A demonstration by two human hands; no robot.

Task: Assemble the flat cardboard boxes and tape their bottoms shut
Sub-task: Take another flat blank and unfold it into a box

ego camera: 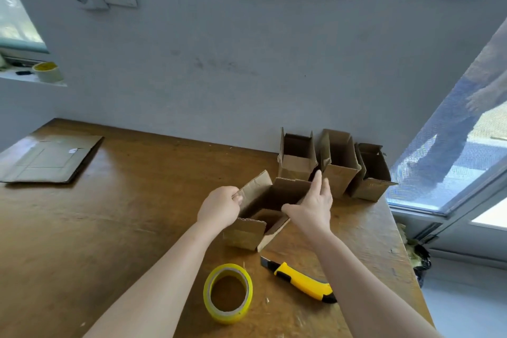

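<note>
A small brown cardboard box point(248, 233) stands opened up in the middle of the wooden table point(109, 228), its flaps spread. My left hand point(220, 207) pinches the left flap with curled fingers. My right hand point(312, 207) lies with straight fingers flat against the box's right side. A roll of yellow tape point(228, 292) lies flat on the table in front of the box. A yellow and black utility knife point(300, 280) lies to its right. Flat cardboard sheets point(49, 158) are stacked at the table's far left.
Three assembled boxes point(333, 162) stand open-topped in a row against the wall at the back right. The table's right edge runs beside a glass door point(452, 159). Another tape roll point(48, 72) sits on the window sill at the left.
</note>
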